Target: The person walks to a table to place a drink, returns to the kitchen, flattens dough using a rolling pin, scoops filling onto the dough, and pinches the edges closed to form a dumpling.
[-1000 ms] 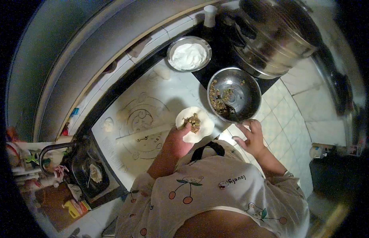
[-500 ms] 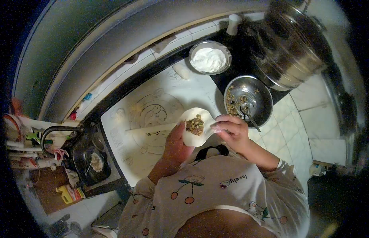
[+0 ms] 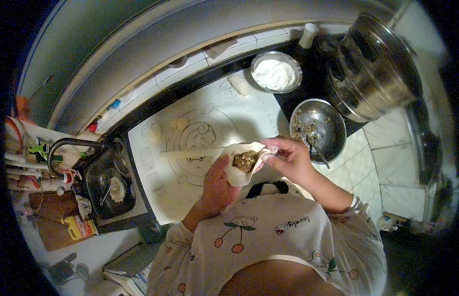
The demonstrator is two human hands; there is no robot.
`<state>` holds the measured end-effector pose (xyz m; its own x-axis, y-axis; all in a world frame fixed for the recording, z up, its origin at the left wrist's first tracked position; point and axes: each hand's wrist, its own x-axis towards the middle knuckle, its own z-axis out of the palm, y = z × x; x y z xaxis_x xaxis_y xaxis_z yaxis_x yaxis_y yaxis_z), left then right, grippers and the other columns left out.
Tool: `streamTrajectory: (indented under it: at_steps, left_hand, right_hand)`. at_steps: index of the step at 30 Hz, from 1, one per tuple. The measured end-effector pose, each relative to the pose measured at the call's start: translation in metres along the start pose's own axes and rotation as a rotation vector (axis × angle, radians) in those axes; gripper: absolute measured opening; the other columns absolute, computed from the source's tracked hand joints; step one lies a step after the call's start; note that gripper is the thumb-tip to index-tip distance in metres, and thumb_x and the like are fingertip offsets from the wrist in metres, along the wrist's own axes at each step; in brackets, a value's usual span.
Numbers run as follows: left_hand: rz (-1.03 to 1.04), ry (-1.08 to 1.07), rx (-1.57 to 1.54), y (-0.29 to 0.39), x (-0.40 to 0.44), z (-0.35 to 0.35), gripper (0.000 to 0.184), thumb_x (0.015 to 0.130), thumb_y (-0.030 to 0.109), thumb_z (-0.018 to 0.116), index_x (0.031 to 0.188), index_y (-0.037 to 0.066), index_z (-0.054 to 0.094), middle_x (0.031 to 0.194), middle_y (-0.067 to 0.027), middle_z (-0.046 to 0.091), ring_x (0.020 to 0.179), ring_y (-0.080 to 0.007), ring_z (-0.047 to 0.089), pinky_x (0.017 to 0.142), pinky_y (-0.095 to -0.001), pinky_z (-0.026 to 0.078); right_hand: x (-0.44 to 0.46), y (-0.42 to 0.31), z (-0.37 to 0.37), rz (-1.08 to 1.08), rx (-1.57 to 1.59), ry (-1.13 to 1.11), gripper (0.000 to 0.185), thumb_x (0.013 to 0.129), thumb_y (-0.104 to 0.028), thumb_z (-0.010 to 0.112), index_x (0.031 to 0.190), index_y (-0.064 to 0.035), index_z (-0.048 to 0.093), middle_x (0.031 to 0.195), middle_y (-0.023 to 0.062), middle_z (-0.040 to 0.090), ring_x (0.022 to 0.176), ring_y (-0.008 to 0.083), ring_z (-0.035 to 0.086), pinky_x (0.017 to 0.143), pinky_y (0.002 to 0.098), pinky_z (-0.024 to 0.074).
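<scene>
A round dough wrapper (image 3: 235, 176) with a mound of chopped filling (image 3: 245, 161) at its middle is held up in front of my chest. My left hand (image 3: 218, 178) cups it from the left and below, the thumb along its edge. On the other side my right hand (image 3: 286, 157) pinches the gathered right rim between thumb and fingers. Beneath and beyond lies a white printed dough mat (image 3: 155, 190) with a pale rolling pin (image 3: 182, 152) on it. A steel mixing bowl (image 3: 336, 129) with leftover filling and a spoon (image 3: 319, 154) stands right of my right hand.
A bowl of white flour (image 3: 275, 73) sits at the mat's far edge beside a dough roll (image 3: 238, 85). Small dough pieces (image 3: 179, 123) lie on the mat. A large steel steamer pot (image 3: 377, 69) is at back right, a black sink (image 3: 110, 192) at left.
The wrapper's right rim is now folded up and gathered more tightly, partly covering the filling. My right hand has moved slightly inward. The camera view has shifted a little.
</scene>
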<state>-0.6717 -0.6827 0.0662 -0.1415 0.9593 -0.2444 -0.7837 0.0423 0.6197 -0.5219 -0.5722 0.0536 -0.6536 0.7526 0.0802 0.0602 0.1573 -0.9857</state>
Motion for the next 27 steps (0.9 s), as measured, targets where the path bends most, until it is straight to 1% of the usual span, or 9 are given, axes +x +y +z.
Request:
streamTrajectory:
  at_steps: [3, 5, 7, 16, 18, 21, 22, 25, 27]
  left_hand:
    - [0.043, -0.057, 0.041, 0.000, 0.000, -0.004, 0.047, 0.090, 0.032, 0.042, 0.118, -0.007, 0.043, 0.114, -0.0183, 0.054, 0.107, -0.0280, 0.053, 0.097, -0.0385, 0.038]
    - [0.123, -0.052, 0.380, 0.000, 0.000, -0.010, 0.041, 0.090, 0.026, 0.046, 0.117, -0.005, 0.045, 0.110, -0.0163, 0.057, 0.103, -0.0270, 0.055, 0.095, -0.0372, 0.040]
    - [0.244, 0.031, 1.076, 0.002, 0.000, -0.014, 0.035, 0.088, 0.019, 0.051, 0.115, -0.003, 0.047, 0.106, -0.0142, 0.059, 0.099, -0.0256, 0.058, 0.092, -0.0356, 0.041]
    - [0.364, 0.123, 1.619, 0.031, -0.010, 0.018, 0.026, 0.089, 0.010, 0.049, 0.113, 0.000, 0.049, 0.103, -0.0113, 0.061, 0.093, -0.0251, 0.059, 0.088, -0.0338, 0.043]
    - [0.442, -0.020, 1.787, 0.028, -0.002, 0.006, 0.036, 0.077, 0.016, 0.063, 0.108, 0.001, 0.052, 0.100, -0.0166, 0.059, 0.093, -0.0315, 0.057, 0.083, -0.0387, 0.045]
    - [0.316, 0.192, 1.724, 0.029, -0.006, 0.013, 0.039, 0.071, 0.017, 0.069, 0.105, 0.002, 0.056, 0.099, -0.0190, 0.060, 0.095, -0.0340, 0.057, 0.082, -0.0402, 0.046]
    - [0.234, 0.327, 1.641, 0.030, -0.009, 0.018, 0.038, 0.071, 0.017, 0.068, 0.104, 0.003, 0.057, 0.099, -0.0188, 0.060, 0.095, -0.0337, 0.057, 0.082, -0.0397, 0.046]
    - [0.083, 0.266, 1.343, 0.031, -0.012, 0.016, 0.027, 0.082, 0.008, 0.056, 0.108, 0.001, 0.055, 0.109, -0.0151, 0.057, 0.098, -0.0201, 0.057, 0.085, -0.0319, 0.044]
    - [0.088, 0.208, 1.272, 0.037, -0.010, 0.024, 0.025, 0.081, 0.007, 0.058, 0.105, 0.002, 0.057, 0.110, -0.0150, 0.057, 0.100, -0.0195, 0.056, 0.085, -0.0305, 0.043]
  right_hand:
    - [0.001, 0.002, -0.001, 0.004, 0.013, -0.007, 0.023, 0.071, -0.006, 0.072, 0.092, -0.0024, 0.065, 0.081, 0.0095, 0.063, 0.071, 0.0147, 0.060, 0.064, 0.0259, 0.0472]
    - [0.003, -0.003, -0.003, -0.063, -0.072, 0.013, 0.017, 0.071, -0.006, 0.072, 0.087, -0.0020, 0.065, 0.080, 0.0095, 0.063, 0.071, 0.0153, 0.060, 0.063, 0.0260, 0.0468]
    - [0.003, -0.009, -0.003, -0.096, -0.105, 0.027, 0.013, 0.071, -0.005, 0.072, 0.083, -0.0018, 0.065, 0.078, 0.0093, 0.063, 0.070, 0.0157, 0.060, 0.061, 0.0260, 0.0465]
    - [0.002, -0.008, -0.002, -0.073, -0.022, 0.131, 0.008, 0.073, -0.001, 0.069, 0.080, -0.0011, 0.065, 0.080, 0.0068, 0.065, 0.071, 0.0110, 0.059, 0.062, 0.0232, 0.0472]
    - [0.004, -0.011, 0.001, -0.043, 0.053, 0.170, 0.007, 0.074, -0.004, 0.070, 0.078, -0.0011, 0.066, 0.076, 0.0057, 0.065, 0.067, 0.0101, 0.058, 0.060, 0.0233, 0.0462]
    - [0.005, -0.022, -0.004, -0.280, -0.096, 0.094, 0.007, 0.074, -0.004, 0.070, 0.078, -0.0007, 0.066, 0.078, 0.0046, 0.065, 0.070, 0.0084, 0.058, 0.061, 0.0230, 0.0468]
    - [0.005, -0.020, -0.002, -0.193, -0.057, 0.103, 0.007, 0.074, -0.004, 0.070, 0.079, -0.0008, 0.066, 0.078, 0.0047, 0.065, 0.069, 0.0084, 0.058, 0.061, 0.0229, 0.0468]
    - [0.004, -0.009, 0.005, 0.009, 0.019, 0.146, 0.008, 0.074, -0.005, 0.071, 0.079, -0.0013, 0.066, 0.078, 0.0046, 0.066, 0.069, 0.0080, 0.058, 0.062, 0.0226, 0.0468]
    - [0.003, -0.011, 0.004, 0.007, 0.010, 0.132, 0.009, 0.075, -0.004, 0.070, 0.081, -0.0006, 0.065, 0.079, 0.0044, 0.065, 0.069, 0.0081, 0.058, 0.062, 0.0219, 0.0468]
